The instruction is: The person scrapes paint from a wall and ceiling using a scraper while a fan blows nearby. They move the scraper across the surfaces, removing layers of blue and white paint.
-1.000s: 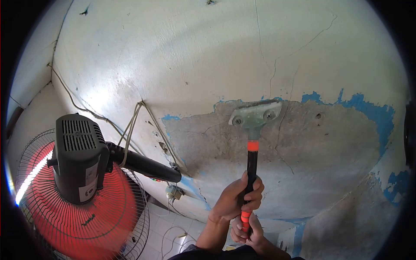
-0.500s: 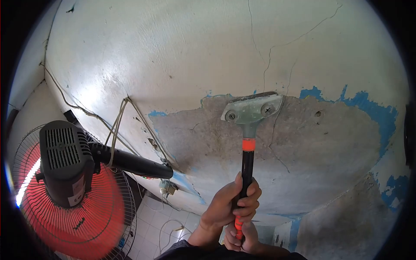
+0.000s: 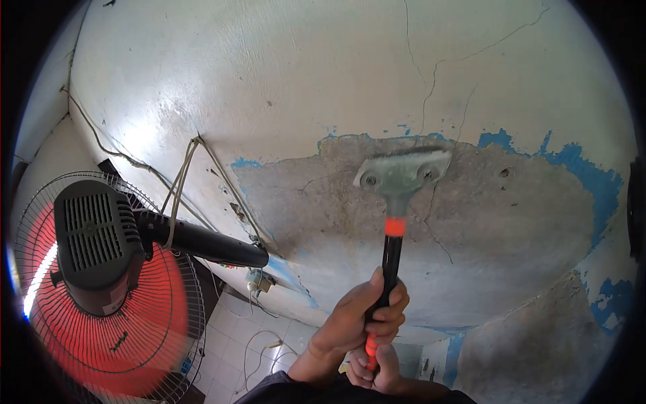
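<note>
A scraper with a grey-green head [image 3: 402, 175], two screws and a black and orange handle [image 3: 392, 259] points up toward the wall. Its blade edge lies just below the ragged upper border of the bare grey patch [image 3: 511, 215]; whether it touches is unclear. My left hand [image 3: 363, 313] is wrapped round the middle of the handle, its arm coming from the lower left. Below it, my right hand [image 3: 377, 369] grips the orange lower end, its arm coming from the right. Blue paint [image 3: 584, 167] shows along the patch's border.
On the left stands a fan with a dark motor housing [image 3: 91, 236], red blades and a wire cage. A cord [image 3: 182, 192] hangs from the wall over its black pole [image 3: 215, 249]. White floor tiles [image 3: 225, 337] and a loose cable show below. Thin cracks run through the wall.
The scraper head has shifted right and slightly down from the paint border, its blade now a little below it. Both hands keep their hold. The view has shifted slightly.
</note>
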Action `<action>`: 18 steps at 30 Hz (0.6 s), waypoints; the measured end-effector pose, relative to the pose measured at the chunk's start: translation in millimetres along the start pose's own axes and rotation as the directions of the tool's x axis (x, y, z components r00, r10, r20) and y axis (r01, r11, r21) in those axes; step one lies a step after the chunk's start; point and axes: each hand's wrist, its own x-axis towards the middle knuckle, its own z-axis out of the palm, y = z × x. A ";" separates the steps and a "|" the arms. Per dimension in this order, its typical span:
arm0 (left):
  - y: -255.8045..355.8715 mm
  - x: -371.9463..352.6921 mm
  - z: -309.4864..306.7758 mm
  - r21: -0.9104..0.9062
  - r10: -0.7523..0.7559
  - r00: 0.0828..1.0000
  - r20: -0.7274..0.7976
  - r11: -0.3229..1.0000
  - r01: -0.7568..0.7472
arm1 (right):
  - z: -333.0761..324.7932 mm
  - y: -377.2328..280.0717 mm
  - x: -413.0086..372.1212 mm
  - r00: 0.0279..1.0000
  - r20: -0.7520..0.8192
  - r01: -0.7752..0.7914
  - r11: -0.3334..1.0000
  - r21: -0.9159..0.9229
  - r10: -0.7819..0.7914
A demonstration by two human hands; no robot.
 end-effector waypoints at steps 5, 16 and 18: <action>11.4 1.1 14.2 0.007 0.006 0.999 0.034 1.000 -0.006 | 9.5 -9.8 2.3 1.000 0.011 0.015 0.999 -0.030 -0.015; 20.4 6.3 24.0 0.101 0.003 0.996 0.088 0.995 -0.012 | 13.9 -19.4 4.8 1.000 0.009 0.015 0.999 -0.043 -0.014; 17.0 5.0 18.8 0.100 -0.005 0.997 0.076 0.995 -0.002 | 11.0 -17.0 5.4 1.000 0.017 0.018 0.999 -0.044 -0.017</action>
